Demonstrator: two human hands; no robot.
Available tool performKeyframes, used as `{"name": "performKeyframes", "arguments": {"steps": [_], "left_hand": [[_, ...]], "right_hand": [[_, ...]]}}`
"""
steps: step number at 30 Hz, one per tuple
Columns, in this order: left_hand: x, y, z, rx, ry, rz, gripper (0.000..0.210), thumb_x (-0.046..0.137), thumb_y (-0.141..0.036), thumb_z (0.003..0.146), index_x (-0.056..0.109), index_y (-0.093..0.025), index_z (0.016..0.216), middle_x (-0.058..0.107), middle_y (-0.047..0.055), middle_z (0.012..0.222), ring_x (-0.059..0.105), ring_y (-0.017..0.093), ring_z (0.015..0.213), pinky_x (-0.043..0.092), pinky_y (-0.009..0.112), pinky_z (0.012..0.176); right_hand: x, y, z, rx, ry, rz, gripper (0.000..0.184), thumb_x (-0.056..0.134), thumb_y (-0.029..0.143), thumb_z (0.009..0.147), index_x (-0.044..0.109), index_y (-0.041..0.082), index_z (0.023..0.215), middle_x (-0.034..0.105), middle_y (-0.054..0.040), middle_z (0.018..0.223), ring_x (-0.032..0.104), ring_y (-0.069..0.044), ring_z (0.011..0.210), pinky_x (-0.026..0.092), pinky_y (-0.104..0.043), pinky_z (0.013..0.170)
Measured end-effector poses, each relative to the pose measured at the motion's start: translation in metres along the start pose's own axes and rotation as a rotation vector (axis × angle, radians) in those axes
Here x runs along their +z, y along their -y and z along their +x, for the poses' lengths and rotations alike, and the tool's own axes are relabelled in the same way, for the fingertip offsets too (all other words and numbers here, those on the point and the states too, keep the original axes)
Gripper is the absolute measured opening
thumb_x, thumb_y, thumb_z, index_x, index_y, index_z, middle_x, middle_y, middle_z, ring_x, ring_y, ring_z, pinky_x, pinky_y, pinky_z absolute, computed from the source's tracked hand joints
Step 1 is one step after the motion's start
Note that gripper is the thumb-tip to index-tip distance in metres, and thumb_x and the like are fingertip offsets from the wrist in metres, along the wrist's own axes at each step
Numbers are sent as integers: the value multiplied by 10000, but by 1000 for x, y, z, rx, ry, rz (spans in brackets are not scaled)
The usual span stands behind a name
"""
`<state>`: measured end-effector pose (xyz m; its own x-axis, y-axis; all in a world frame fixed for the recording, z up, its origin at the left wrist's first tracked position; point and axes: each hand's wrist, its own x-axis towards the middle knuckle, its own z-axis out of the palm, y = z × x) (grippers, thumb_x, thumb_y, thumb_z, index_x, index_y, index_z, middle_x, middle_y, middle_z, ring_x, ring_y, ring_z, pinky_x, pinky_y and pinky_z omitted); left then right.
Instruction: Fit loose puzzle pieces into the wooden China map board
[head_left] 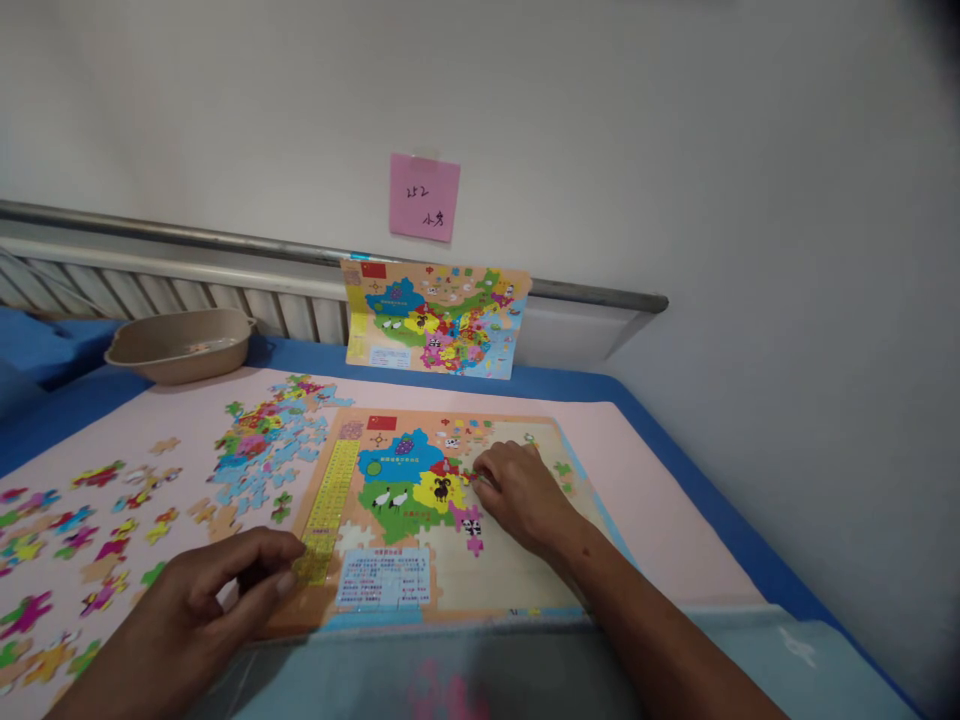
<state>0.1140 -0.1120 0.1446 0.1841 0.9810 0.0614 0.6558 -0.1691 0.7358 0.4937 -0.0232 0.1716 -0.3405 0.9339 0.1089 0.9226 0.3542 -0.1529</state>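
Note:
A partly assembled map jigsaw puzzle (397, 500) lies flat in its tray, its left side filled with colourful pieces and much of its right side showing bare backing. My right hand (517, 490) reaches over the middle of the tray, fingertips pinched on a small puzzle piece (468, 478) at the border of the joined pieces; the fingers hide most of it. By the tray's lower left edge, my left hand (225, 590) hovers with thumb and index finger slightly apart and nothing seen between them. A panda piece (472, 527) sits just below the right fingertips.
Loose puzzle pieces (262, 440) are heaped left of the tray, with several more scattered nearer me. A printed map sheet (439, 318) leans upright against the rail (600, 293). At the back left stands a beige basin (184, 345). A pink note (424, 197) is taped to the wall.

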Motion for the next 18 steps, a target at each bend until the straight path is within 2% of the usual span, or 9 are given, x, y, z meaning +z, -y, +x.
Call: {"name": "performKeyframes", "arguments": {"steps": [3,11,18], "left_hand": [[-1,0,1,8,20,15,347,652,-652,905,742,-344,1038,787,-47,1010,746,172,957,547,140,671],[5,-8,0,-19,-23,-2,384,623,-696,897,750,-352,1010,784,-54,994,738,168,957,533,141,667],[6,-6,2,13,23,28,362,604,-666,922,743,-350,1032,789,-54,1015,744,166,964,520,138,638]], "right_hand": [[1,0,1,-4,2,3,123,668,156,960,665,183,840,674,-34,897,555,-213,917,262,-348,842],[2,1,1,5,1,16,138,679,159,949,634,183,822,663,-28,890,548,-207,907,266,-332,819],[3,2,1,2,4,23,181,670,145,939,600,185,777,649,-27,858,535,-201,878,261,-328,787]]}}
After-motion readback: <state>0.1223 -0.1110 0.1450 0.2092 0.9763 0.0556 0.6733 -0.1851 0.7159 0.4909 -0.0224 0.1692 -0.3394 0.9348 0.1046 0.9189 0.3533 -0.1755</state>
